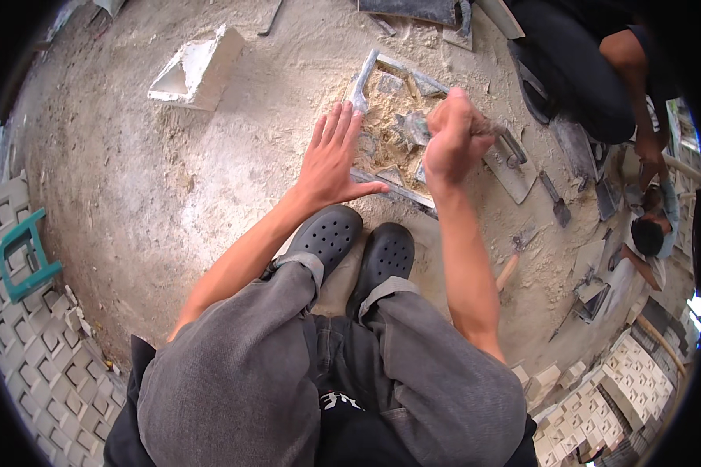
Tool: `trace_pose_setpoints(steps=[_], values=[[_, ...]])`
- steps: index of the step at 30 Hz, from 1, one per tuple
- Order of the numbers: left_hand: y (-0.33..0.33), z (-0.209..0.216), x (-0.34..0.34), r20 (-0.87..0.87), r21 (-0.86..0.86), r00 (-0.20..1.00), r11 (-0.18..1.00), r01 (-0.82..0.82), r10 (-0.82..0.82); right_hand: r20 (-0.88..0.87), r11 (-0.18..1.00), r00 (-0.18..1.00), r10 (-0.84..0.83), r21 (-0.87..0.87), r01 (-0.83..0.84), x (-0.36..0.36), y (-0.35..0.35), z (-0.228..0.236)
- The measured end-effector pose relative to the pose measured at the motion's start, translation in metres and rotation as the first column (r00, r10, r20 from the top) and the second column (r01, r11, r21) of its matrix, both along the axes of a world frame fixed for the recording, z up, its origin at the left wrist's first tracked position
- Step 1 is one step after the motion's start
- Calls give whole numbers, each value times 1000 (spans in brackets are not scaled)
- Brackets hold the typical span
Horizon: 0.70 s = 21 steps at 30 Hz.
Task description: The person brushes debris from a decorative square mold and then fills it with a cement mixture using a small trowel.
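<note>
In front of my shoes lies a square metal mould frame (393, 187), filled with crumbly tan mix and grey fragments (389, 144). My left hand (331, 158) rests flat, fingers spread and thumb out, over the frame's left side. On the other side, my right hand (457, 140) is closed in a fist above the frame's right edge. A grey, greenish tool end (410, 129) sticks out from the fist toward the mix. Motion blurs it, so its exact kind cannot be made out. The fist hides the frame's right bar.
A white hollow block (202, 70) stands at far left. A flat float (514, 167) and a small trowel (557, 204) lie to the right. Two other people (572, 62) sit at the right. A teal stool (25, 253) and stacked blocks (39, 335) line the left.
</note>
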<state>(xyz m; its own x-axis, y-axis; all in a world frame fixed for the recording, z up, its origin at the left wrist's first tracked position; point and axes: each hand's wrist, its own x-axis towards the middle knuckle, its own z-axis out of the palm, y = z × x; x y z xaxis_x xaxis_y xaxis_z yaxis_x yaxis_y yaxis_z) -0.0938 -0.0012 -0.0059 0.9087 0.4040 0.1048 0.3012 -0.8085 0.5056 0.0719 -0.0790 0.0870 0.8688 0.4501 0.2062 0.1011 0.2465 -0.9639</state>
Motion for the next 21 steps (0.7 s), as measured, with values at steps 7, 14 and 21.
trace_pose_setpoints(steps=[7,14,21], values=[[16,-4,-7,83,-57,993,995,83,-78,-176,876,872,458,255,-409,-10,-16,26],[28,-23,-3,193,-86,971,984,158,-139,42,878,878,477,8,-478,-48,-22,-14],[22,-31,-5,245,-156,967,982,106,-66,82,873,875,477,68,-483,-47,-26,25]])
